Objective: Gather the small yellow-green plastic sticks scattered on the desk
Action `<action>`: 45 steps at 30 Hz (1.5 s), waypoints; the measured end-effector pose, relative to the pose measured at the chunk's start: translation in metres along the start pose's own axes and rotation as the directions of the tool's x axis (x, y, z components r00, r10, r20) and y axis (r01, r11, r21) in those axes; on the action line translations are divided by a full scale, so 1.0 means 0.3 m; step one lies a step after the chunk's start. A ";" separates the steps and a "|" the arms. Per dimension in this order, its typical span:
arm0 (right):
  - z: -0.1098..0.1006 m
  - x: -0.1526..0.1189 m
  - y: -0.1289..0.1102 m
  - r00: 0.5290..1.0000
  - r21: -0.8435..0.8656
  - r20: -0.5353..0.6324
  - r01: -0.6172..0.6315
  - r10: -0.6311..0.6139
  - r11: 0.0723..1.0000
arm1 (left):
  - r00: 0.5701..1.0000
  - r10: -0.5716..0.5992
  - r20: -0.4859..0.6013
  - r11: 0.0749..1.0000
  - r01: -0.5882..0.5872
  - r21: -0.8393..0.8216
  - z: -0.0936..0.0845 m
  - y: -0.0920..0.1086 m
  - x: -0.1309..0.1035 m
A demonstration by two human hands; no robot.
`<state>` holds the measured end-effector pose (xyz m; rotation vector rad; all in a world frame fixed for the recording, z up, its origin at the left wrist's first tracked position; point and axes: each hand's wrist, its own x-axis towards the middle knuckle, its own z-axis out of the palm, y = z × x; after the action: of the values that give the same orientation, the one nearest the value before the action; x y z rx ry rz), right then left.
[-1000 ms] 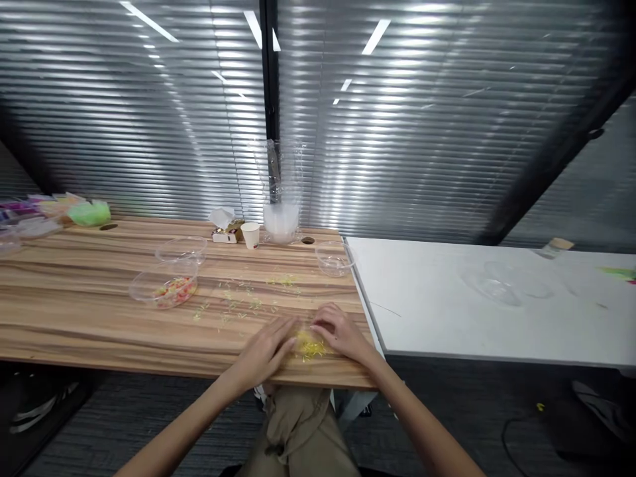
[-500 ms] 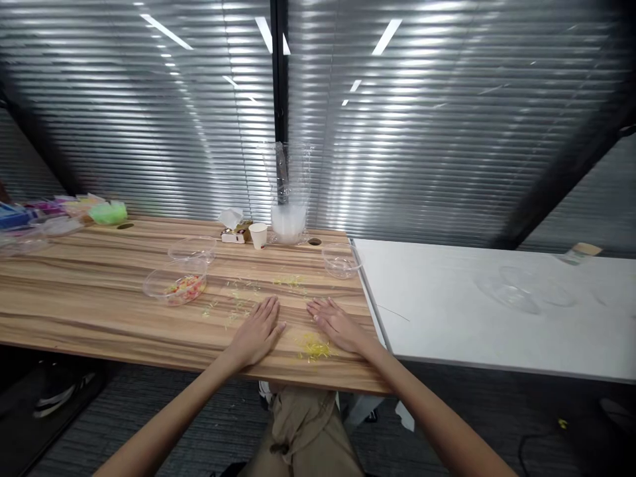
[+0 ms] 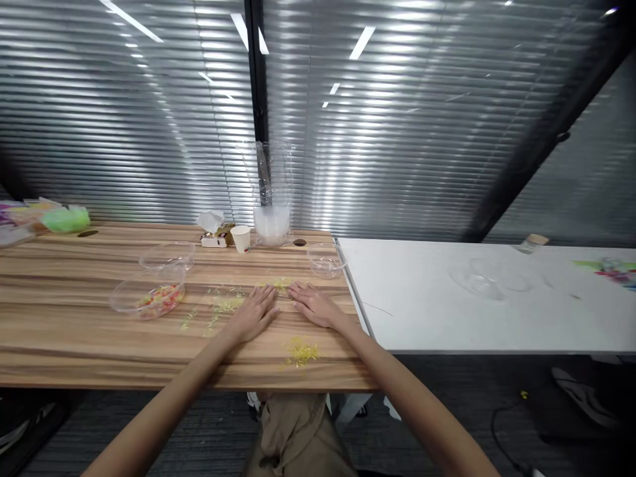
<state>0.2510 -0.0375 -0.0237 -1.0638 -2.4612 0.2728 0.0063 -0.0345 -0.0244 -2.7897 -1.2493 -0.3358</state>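
Note:
Both palms are down on the wood-grain table [image 3: 89,354]. My left hand [image 3: 254,314] lies with fingers spread, its fingertips beside a scatter of thin yellow pieces [image 3: 281,285]. On the other side of that scatter rests my right hand [image 3: 313,305], also flat with fingers apart. Paler yellow-green bits [image 3: 226,306] are strewn just left of my left hand. A brighter yellow pile [image 3: 301,352] sits nearer the table's front edge, between my forearms. Neither hand visibly grips anything.
A clear bowl [image 3: 161,301] with red and yellow pieces stands left, another clear container [image 3: 169,254] behind it. Farther back are a tissue box [image 3: 214,238], paper cup [image 3: 241,239] and plastic-wrapped cups [image 3: 272,225]. A clear bowl [image 3: 326,266] stands near the white table [image 3: 412,305].
Both hands have slid forward over the table towards the far yellow scatter, and they are closer together. The camera view has turned slightly to the right.

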 end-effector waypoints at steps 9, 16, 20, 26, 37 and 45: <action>0.005 0.006 -0.017 1.000 0.038 0.008 -0.005 0.005 0.999 | 0.997 0.066 0.036 0.990 -0.061 -0.130 0.027 -0.014 0.017; -0.024 -0.007 -0.024 0.991 0.173 -0.077 -0.096 0.111 0.980 | 0.999 0.042 -0.007 0.990 -0.042 -0.135 0.006 0.002 0.024; -0.031 -0.009 -0.028 0.999 0.220 -0.031 0.016 -0.010 0.975 | 0.995 0.086 0.042 0.988 -0.080 -0.134 0.002 0.000 0.045; -0.022 -0.011 -0.034 1.000 0.139 -0.021 -0.012 0.015 0.990 | 0.996 0.066 0.052 0.988 -0.058 -0.141 -0.018 0.010 0.038; -0.032 -0.018 -0.049 1.000 0.067 -0.024 0.008 -0.007 0.998 | 0.998 0.056 -0.035 0.985 -0.060 -0.160 -0.032 0.021 0.011; -0.003 -0.003 -0.018 0.989 0.007 -0.095 -0.116 0.116 0.993 | 0.992 -0.111 -0.064 0.992 0.107 -0.063 0.023 -0.019 0.010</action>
<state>0.2484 -0.0420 -0.0214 -1.1931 -2.3188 0.2543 0.0053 -0.0274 -0.0307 -2.7388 -1.4013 -0.4772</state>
